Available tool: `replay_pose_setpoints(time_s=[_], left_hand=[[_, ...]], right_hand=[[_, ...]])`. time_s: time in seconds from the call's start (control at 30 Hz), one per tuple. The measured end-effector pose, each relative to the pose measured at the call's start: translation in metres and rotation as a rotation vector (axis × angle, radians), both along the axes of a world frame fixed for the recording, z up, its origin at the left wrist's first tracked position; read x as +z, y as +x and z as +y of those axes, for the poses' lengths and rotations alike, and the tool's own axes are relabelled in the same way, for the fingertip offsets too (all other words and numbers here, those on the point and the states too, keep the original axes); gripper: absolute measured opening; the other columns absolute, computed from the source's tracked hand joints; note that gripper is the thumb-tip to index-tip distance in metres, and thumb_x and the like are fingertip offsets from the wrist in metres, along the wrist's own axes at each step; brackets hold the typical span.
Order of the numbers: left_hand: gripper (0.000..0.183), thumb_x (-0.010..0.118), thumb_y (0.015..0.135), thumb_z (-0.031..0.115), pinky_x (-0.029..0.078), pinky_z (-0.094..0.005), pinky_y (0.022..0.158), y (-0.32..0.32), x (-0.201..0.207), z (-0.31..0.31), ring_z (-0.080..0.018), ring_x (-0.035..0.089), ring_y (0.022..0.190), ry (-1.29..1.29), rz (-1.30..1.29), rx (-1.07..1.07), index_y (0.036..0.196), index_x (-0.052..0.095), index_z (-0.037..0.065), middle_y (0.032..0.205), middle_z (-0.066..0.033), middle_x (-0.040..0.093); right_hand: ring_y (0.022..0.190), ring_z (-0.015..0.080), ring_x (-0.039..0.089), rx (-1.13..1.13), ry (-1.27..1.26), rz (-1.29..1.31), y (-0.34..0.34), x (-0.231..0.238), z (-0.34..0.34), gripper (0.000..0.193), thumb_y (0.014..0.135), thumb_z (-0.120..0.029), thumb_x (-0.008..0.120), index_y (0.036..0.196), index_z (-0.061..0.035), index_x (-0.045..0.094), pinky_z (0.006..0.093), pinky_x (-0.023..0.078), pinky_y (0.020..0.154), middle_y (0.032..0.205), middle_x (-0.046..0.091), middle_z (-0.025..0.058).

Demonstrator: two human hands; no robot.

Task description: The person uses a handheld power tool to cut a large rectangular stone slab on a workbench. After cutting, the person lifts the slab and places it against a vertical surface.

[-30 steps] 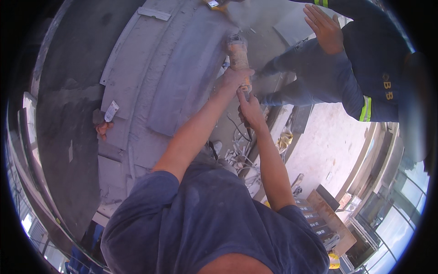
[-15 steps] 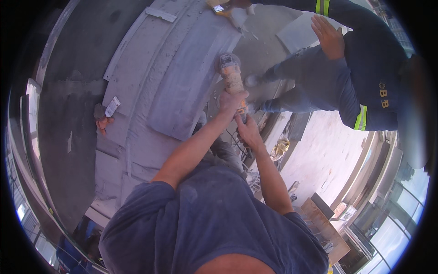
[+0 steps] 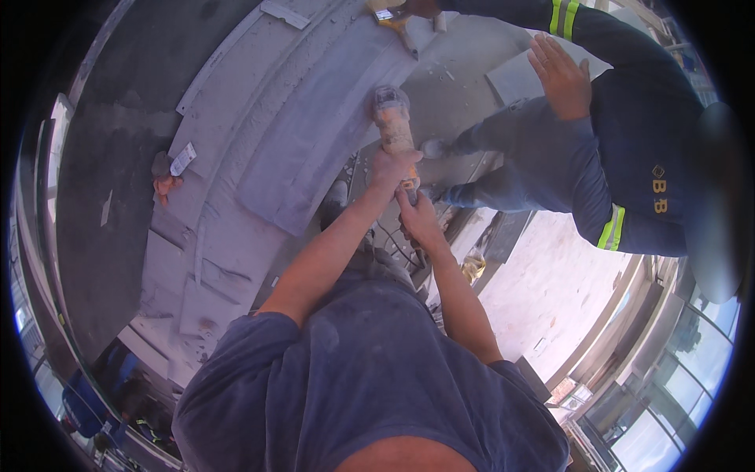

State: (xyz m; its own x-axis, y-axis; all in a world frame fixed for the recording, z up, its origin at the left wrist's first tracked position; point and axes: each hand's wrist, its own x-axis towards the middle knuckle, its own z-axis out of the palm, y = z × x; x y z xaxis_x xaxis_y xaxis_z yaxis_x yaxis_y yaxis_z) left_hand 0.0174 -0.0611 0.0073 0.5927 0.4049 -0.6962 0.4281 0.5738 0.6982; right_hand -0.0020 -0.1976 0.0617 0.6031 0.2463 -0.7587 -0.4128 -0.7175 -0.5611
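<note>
An orange, dust-covered angle grinder (image 3: 395,132) points away from me, its head at the right edge of a long grey slab (image 3: 303,161). My left hand (image 3: 390,167) is wrapped round the grinder's body. Behind it, my right hand (image 3: 421,222) grips the rear end of the handle, where a dark cord (image 3: 399,245) hangs down. The grinder's disc is hidden from me, so I cannot tell whether it touches the slab. Pale dust lies over the slab and the tool.
At the right stands a co-worker (image 3: 637,149) in dark clothes with reflective bands, one palm (image 3: 561,79) raised near the grinder, the other hand at a yellow-handled tool (image 3: 397,23). Orange gloves (image 3: 166,186) lie on the left ledge. A white board (image 3: 543,291) is at the right.
The view has shifted slightly, and the slab and gloves appear farther left. Both my hands stay on the grinder. The co-worker's raised palm sits a little lower in the picture.
</note>
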Motion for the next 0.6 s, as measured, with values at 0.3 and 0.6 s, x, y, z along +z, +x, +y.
replay_pose_setpoints(time_s=[0.3,0.6], left_hand=[[0.053,0.095,0.082,0.016,0.065,-0.0415,0.066,0.020,0.004,0.003,-0.0243,0.078,0.081,-0.091,-0.056,-0.004,0.125,0.069,-0.002,0.105,-0.0127,0.076],[0.046,0.093,0.085,0.012,0.064,-0.0404,0.056,0.043,-0.011,0.001,-0.0238,0.077,0.074,-0.163,-0.117,0.038,0.122,0.068,0.002,0.098,-0.0113,0.073]], right_hand=[[0.054,0.0222,0.065,-0.001,0.099,-0.154,0.013,-0.048,-0.013,0.070,0.108,-0.059,0.064,0.125,0.0084,0.065,0.0394,0.052,0.053,0.069,0.065,0.0099],[0.046,0.0121,0.052,-0.125,0.141,-0.019,0.032,-0.013,0.000,0.056,0.110,-0.056,0.067,0.121,-0.0009,0.061,0.0340,0.042,0.043,0.063,0.053,-0.0017]])
